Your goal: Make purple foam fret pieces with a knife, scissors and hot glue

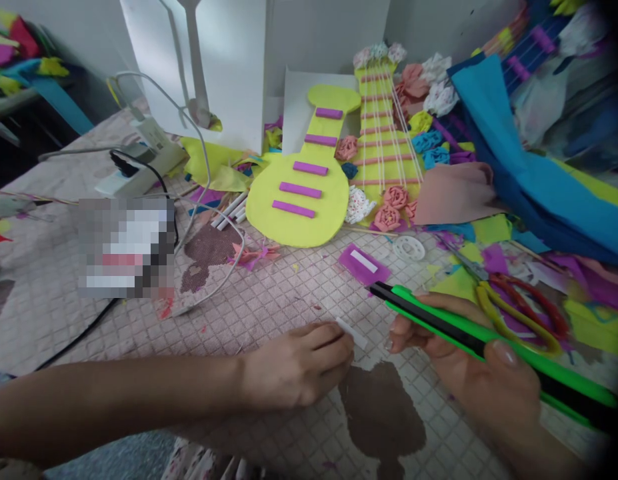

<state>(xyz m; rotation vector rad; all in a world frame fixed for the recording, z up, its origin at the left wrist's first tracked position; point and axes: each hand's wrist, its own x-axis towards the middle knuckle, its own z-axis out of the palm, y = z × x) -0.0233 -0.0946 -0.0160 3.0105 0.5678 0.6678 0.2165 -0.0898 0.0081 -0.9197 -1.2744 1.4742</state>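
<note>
Your right hand [469,367] around green-and-black plastic utility knife [439,323], left fingers [333,333] at small white strip [352,332], grip unclear.

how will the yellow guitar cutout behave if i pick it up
Probably fairly stiff: the yellow guitar cutout has a smooth, flat outline. Likely light for its size, as it looks thin. The raised purple bars might catch on fingers.

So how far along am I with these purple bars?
Five purple bars already sit on the yellow guitar shape. Your right hand holds the green cutter; your left hand is at a loose white strip. Apparently left: the flat purple piece, not folded round the white strip on top. Whether more are needed, I can't tell.
</note>
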